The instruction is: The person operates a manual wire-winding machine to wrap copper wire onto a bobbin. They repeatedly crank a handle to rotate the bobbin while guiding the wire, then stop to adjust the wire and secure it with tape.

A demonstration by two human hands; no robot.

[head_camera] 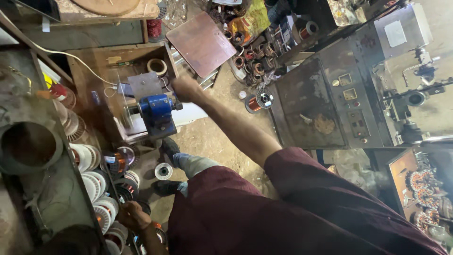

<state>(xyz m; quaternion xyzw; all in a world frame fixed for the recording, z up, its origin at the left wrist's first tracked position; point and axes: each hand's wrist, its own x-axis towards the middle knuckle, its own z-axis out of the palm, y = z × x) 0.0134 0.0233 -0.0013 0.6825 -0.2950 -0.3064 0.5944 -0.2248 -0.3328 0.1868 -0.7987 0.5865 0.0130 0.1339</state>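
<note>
Winder [156, 112] blue, at 10 o'clock | right hand [186, 88] closed on its crank for turning | left hand [134, 215] among spools [94, 184], fingers unclear

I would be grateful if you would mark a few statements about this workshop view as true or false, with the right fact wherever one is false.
1. The right hand is stretched out to the blue machine. True.
2. The blue machine is red. False: its body is blue, with a grey metal plate behind it.
3. The left hand is low down by the wire spools on the rack. True.
4. The brown board lies flat on the grey cabinet. False: it is apart from the cabinet, beyond the right hand.
5. A copper wire spool lies on the floor beside the grey cabinet. True.
</note>
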